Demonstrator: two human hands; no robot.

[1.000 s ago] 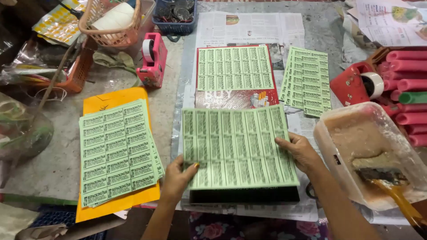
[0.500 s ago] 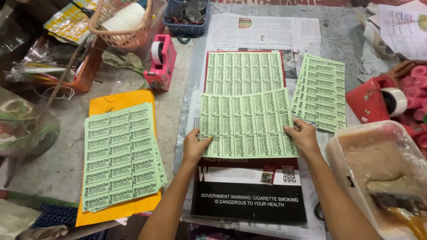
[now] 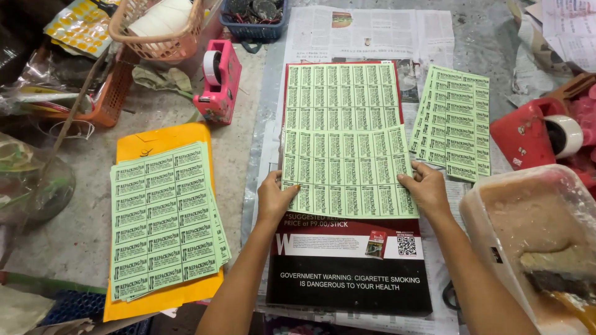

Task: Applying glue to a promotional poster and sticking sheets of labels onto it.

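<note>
While the sheet of green labels (image 3: 345,172) lay in the middle of the frame, half over another label sheet (image 3: 340,96) on the red-and-black board (image 3: 347,273), the left hand (image 3: 275,200) pinched its lower left corner and the right hand (image 3: 427,188) its lower right edge, fingers curled onto the paper. It looked thin and limp — if one hand let go early, I judged it could skew or curl and land crooked over the sheet beneath. To the right, a loose label stack (image 3: 454,123) sat near its edge, and a plastic tub of brownish paste (image 3: 534,229) at lower right crowded the right forearm — a careless elbow might smear it. At left, the stack of labels on the yellow envelope (image 3: 162,217) stood well apart, with bare table (image 3: 93,186) between; the pink tape dispenser (image 3: 217,80) stood at upper left.
</note>
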